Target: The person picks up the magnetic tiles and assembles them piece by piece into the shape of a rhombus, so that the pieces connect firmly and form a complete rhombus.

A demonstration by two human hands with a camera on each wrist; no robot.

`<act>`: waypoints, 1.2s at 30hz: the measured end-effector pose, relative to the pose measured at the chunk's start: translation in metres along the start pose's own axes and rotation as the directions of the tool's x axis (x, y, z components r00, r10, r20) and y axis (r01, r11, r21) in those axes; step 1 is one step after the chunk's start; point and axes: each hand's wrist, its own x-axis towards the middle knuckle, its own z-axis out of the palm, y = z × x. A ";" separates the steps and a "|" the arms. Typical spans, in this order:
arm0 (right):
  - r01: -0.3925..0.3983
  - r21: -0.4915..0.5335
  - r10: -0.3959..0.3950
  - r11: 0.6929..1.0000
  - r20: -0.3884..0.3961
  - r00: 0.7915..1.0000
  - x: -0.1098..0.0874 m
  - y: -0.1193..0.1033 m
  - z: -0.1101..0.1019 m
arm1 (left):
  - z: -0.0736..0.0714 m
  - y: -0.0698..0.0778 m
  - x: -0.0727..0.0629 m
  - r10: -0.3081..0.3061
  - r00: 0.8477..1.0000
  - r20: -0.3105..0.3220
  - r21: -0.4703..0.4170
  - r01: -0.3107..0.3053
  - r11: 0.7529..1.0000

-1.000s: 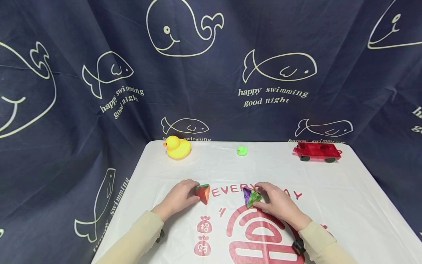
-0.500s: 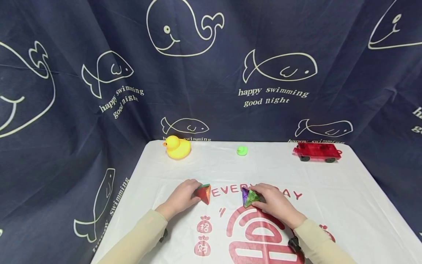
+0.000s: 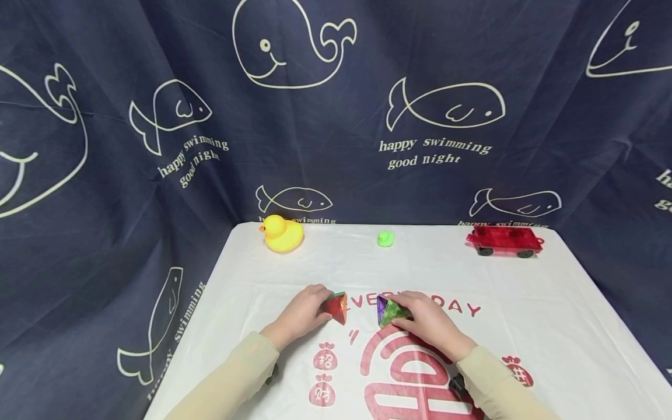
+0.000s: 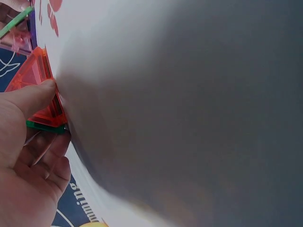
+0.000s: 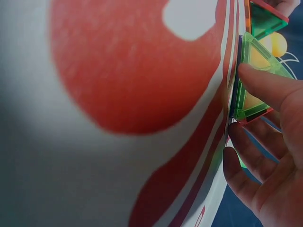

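My left hand [image 3: 298,316] pinches a small pyramid of translucent magnetic tiles [image 3: 336,308], with red, orange and green sides. In the left wrist view the thumb presses the red tile [image 4: 34,72] while fingers sit behind, by a green one [image 4: 46,126]. Opposite it, my right hand [image 3: 431,319] grips a second tile pyramid [image 3: 389,312], green and purple. The right wrist view shows the thumb on its green face [image 5: 256,52] and a red edge below. Both pyramids are low over the white tabletop, points toward me, a short gap between them.
Along the back edge of the white table [image 3: 294,274] stand a yellow rubber duck [image 3: 283,234], a little green duck [image 3: 385,239] and a red toy wagon [image 3: 505,240] with black wheels. A dark blue fish-print curtain [image 3: 336,146] hangs behind and at the sides.
The left hand has moved its pyramid to the right, and the right hand has brought its own to the left, so the gap between them has narrowed. The ducks and wagon stay put.
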 end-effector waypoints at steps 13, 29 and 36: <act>-0.005 -0.028 0.005 1.000 -0.003 1.000 0.009 -0.008 0.007 | 0.011 0.014 0.013 0.041 0.999 -0.002 0.025 -0.041 0.999; -0.015 -0.006 0.015 1.000 -0.010 1.000 0.015 -0.015 0.011 | 0.019 0.032 0.024 0.050 0.999 0.003 0.048 -0.050 0.998; -0.010 0.002 0.010 1.000 -0.016 1.000 0.014 -0.015 0.012 | 0.020 0.036 0.025 0.035 0.999 0.004 0.048 -0.036 0.998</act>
